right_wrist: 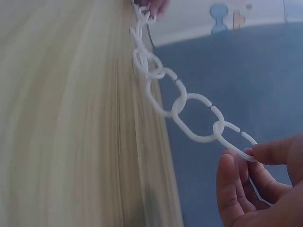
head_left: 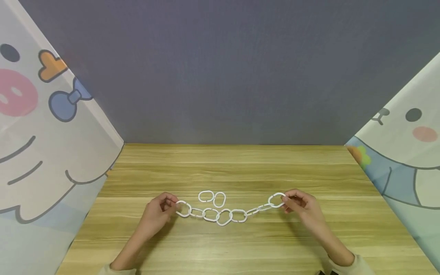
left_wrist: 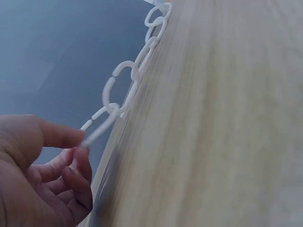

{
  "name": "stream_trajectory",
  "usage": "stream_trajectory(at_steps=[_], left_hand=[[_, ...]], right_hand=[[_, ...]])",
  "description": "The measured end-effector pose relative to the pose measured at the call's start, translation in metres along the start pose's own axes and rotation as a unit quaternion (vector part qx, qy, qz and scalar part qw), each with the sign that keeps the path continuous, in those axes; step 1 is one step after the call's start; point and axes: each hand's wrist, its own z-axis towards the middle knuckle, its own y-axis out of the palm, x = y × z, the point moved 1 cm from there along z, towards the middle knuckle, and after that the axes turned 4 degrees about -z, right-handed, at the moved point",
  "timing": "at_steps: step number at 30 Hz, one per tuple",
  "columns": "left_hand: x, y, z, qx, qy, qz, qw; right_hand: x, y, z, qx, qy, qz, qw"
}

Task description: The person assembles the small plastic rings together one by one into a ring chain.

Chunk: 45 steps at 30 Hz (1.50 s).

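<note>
A chain of several white plastic links [head_left: 238,215] stretches between both hands and sags in the middle, low over the table. My left hand [head_left: 160,211] pinches its left end link [head_left: 183,209] between thumb and forefinger. At the other end, my right hand [head_left: 304,208] pinches the right end link [head_left: 277,199] in the same way. Each link is an oval ring with a small gap in one side, as the right wrist view shows on a link [right_wrist: 199,117] near the right hand. Just beyond the chain, two loose links [head_left: 206,196] lie side by side on the table.
The wooden table [head_left: 233,250] runs back to a grey panel [head_left: 233,76]. Cloths with cartoon prints hang on the left [head_left: 51,152] and right [head_left: 412,152] sides. A small dark object [head_left: 321,272] shows at the bottom edge, near the right sleeve.
</note>
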Motion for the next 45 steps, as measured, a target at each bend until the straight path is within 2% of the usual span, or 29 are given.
stream_trajectory(at_steps=[3,7,13,19,22,27,32,35,38,40,43,45], left_hand=[[0.003,0.001,-0.003,-0.002,-0.013,-0.039,0.9991],[0.006,0.007,-0.007,-0.019,-0.028,-0.073,0.9968],[0.009,0.019,-0.015,-0.055,-0.032,-0.075,0.9951],[0.009,0.031,-0.017,-0.08,-0.025,-0.093,0.9922],[0.009,0.035,-0.017,-0.081,-0.031,-0.105,0.9907],[0.007,0.039,-0.016,-0.081,-0.038,-0.114,0.9894],[0.007,0.042,-0.016,-0.085,-0.039,-0.12,0.9884],[0.009,0.043,-0.016,-0.088,-0.033,-0.116,0.9888],[0.012,0.045,-0.016,-0.091,-0.026,-0.109,0.9895],[0.014,0.046,-0.015,-0.093,-0.019,-0.108,0.9896],[0.016,0.047,-0.015,-0.097,-0.013,-0.107,0.9894],[0.017,0.049,-0.015,-0.102,-0.007,-0.106,0.989]], right_hand=[[0.007,-0.012,0.001,0.015,0.022,-0.02,0.9994],[0.018,-0.027,0.002,0.009,0.056,-0.026,0.9981],[0.036,-0.045,0.001,0.001,0.092,-0.044,0.9948],[0.048,-0.053,0.0,0.013,0.09,-0.128,0.9875],[0.05,-0.053,0.001,0.015,0.076,-0.205,0.9756],[0.046,-0.053,0.005,0.012,0.054,-0.322,0.945],[0.037,-0.051,0.009,0.003,0.03,-0.385,0.9223],[0.028,-0.045,0.011,0.026,0.004,-0.401,0.9156],[0.017,-0.03,0.014,0.058,-0.055,-0.392,0.9163],[0.009,-0.016,0.016,0.062,-0.104,-0.369,0.9214],[-0.001,0.009,0.018,0.036,-0.146,-0.32,0.9352],[-0.005,0.027,0.019,0.008,-0.153,-0.281,0.9474]])
